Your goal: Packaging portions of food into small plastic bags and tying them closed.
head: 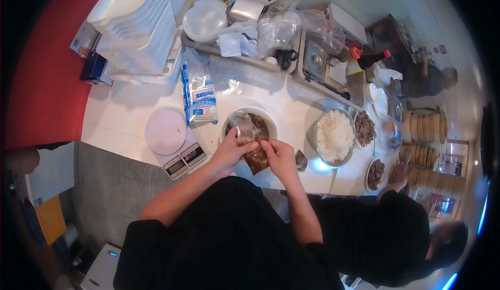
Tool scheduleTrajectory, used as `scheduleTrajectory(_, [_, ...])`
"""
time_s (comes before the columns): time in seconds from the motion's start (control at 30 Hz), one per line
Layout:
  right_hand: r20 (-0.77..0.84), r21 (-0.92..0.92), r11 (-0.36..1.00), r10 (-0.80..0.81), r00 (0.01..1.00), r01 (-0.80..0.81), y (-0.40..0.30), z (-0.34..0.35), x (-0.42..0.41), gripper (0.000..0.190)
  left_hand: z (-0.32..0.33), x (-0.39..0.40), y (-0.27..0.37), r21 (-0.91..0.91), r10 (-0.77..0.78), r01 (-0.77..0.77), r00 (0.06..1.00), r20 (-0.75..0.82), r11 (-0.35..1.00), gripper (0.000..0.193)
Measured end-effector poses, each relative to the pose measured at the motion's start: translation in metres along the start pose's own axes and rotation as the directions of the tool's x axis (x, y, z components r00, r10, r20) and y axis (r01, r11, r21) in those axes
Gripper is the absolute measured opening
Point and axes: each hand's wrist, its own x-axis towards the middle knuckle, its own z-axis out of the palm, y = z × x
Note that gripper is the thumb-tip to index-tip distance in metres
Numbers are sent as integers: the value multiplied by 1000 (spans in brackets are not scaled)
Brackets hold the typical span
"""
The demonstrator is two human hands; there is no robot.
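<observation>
Between both hands hangs a clear plastic bag (256, 160) with dark brown saucy food in its lower part. My left hand (232, 148) grips the bag's upper left side, thumb across the plastic. At its right side, my right hand (280, 156) pinches the bag with thumb and fingers. Just beyond, partly hidden by the bag and hands, is a white bowl (271, 120) of dark brown food. A smaller filled plastic bag (300, 161) lies on the white counter to the right of my right hand.
A digital kitchen scale (166, 131) and a pack of ice bags (201, 98) lie left. Right are a bowl of rice (336, 135) and plates of chopped meat (365, 129). Stacked foam trays (136, 28) stand back left. A co-worker (375, 227) works close on the right.
</observation>
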Motion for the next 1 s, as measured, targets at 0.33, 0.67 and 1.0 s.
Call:
scheduleTrajectory(0.33, [-79,-255,962,-120,990,96,-31,1,-8,19,9,-2,-4,-257,-77,72,997,-7,964,49])
scheduleTrajectory(0.67, [-35,-290,951,-119,992,104,-43,-4,-18,13,21,-10,3,-318,-85,51,992,-95,947,49])
scheduleTrajectory(1.0, [17,-161,985,-59,998,61,-39,-9,-28,15,18,-5,1,-362,-71,57,997,-26,930,53])
